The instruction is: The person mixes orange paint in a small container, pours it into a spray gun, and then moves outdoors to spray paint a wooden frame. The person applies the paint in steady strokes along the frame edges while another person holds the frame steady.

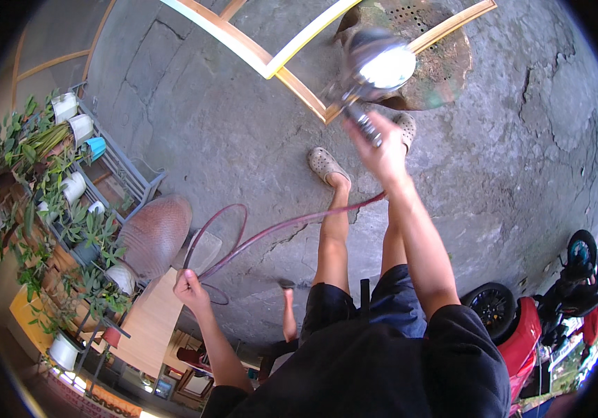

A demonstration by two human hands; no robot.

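Note:
My right hand [384, 157] is closed around the handle of a paint spray gun [364, 125] with a shiny metal cup, both smeared by motion. The gun is over the corner of a wooden frame [304, 93], near its bare wood. Farther along, the frame's strips are white and pale yellow. Part of it rests over a round, rusty, perforated metal piece [445, 73] on the floor. A dark red air hose [292, 224] runs from beside my right wrist to my left hand [192, 290], which grips it near a loose loop.
Potted plants [93, 233] crowd a grey metal rack [128, 177] on the left, near a reddish-brown rounded object [156, 233] and a wooden board [149, 327]. More wooden frames [52, 64] lean at far left. A red vehicle [525, 334] and a motorcycle [577, 285] stand at right. The concrete floor [243, 139] is cracked.

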